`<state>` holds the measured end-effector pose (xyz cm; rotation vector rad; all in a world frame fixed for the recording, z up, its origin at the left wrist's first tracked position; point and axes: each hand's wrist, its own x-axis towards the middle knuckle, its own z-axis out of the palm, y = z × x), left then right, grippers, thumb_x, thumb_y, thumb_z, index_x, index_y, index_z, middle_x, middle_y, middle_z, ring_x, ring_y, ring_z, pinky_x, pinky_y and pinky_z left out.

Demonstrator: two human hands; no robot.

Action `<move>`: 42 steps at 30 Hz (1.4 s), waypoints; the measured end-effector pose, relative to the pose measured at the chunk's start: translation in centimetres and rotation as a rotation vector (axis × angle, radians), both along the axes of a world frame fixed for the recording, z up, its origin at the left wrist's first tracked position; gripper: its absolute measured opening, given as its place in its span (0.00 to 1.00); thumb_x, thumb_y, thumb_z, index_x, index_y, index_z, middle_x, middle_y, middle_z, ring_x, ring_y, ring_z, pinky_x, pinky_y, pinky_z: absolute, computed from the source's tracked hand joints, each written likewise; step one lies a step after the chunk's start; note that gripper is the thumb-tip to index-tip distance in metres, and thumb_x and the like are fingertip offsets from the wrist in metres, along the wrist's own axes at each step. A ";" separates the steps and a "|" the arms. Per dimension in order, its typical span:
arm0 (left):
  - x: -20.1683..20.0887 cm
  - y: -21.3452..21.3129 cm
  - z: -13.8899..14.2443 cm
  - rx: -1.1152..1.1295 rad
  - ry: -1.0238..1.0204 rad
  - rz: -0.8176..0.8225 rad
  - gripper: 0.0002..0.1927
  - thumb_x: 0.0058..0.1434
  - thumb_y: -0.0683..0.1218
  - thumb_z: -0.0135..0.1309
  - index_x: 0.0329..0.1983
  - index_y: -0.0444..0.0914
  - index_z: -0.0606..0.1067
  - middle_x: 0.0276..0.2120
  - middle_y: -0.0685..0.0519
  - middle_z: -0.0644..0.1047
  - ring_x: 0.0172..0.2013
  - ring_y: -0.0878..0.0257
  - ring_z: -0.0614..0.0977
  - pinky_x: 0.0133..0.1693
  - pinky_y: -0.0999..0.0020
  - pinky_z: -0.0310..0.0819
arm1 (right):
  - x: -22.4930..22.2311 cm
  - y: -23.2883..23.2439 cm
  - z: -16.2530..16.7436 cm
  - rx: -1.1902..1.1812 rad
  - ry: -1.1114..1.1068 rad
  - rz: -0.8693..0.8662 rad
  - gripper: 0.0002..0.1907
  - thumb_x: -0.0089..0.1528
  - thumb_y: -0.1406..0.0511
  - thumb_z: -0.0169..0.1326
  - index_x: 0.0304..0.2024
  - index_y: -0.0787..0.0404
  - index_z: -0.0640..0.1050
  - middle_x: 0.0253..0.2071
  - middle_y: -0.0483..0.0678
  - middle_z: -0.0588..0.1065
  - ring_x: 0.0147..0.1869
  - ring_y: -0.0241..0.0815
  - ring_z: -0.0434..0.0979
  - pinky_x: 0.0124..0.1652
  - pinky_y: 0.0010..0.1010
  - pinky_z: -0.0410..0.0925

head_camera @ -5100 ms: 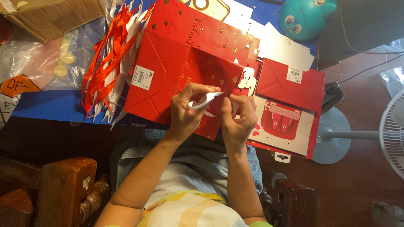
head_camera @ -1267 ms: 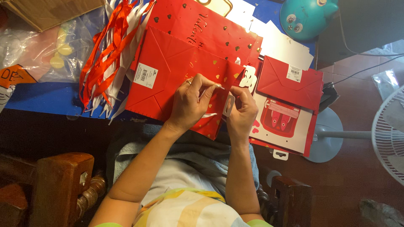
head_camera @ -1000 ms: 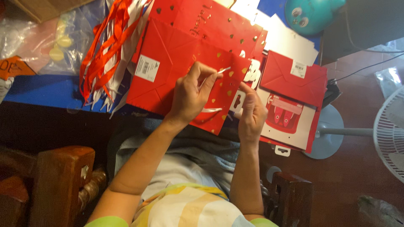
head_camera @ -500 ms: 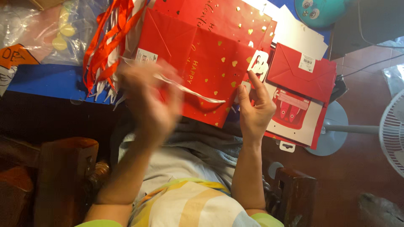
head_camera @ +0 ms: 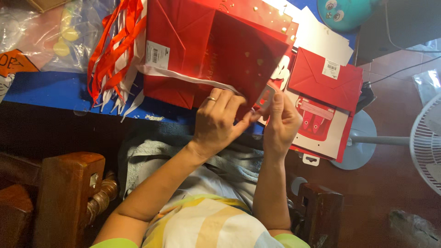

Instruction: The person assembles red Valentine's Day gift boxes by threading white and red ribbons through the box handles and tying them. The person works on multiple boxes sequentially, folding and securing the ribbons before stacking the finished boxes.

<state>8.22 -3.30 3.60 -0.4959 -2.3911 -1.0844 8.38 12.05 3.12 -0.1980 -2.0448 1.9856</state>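
A large red paper bag point(head_camera: 229, 55) with small gold hearts lies on the blue table point(head_camera: 55, 89). A long white strip point(head_camera: 183, 77) runs across the bag's front from the left to my left hand point(head_camera: 217, 120). That hand wears a ring and pinches the strip's end at the bag's near corner. My right hand point(head_camera: 281, 121) is close beside it. Its fingers hold a small white and red tag point(head_camera: 266, 97) against the bag's right edge.
Red and white ribbons point(head_camera: 115, 55) lie in a bunch left of the bag. A red envelope point(head_camera: 324, 80) on a printed card point(head_camera: 321, 124) lies to the right. Clear plastic bags point(head_camera: 41, 36) sit far left, a teal toy point(head_camera: 344, 11) at the top, a fan point(head_camera: 427, 138) right, a wooden chair arm point(head_camera: 69, 197) below.
My left hand swept out to the left pulling the white strip, then came back to the bag's near corner. My right hand stayed at the tag. The view has shifted closer.
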 end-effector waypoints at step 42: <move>-3.0 -1.4 -0.8 0.030 -0.162 -0.100 0.23 0.53 0.50 0.70 0.50 0.40 0.76 0.44 0.51 0.73 0.48 0.52 0.76 0.49 0.57 0.74 | -0.1 0.8 -0.9 0.375 0.111 0.152 0.11 0.67 0.76 0.57 0.52 0.67 0.79 0.51 0.49 0.71 0.47 0.32 0.77 0.44 0.23 0.73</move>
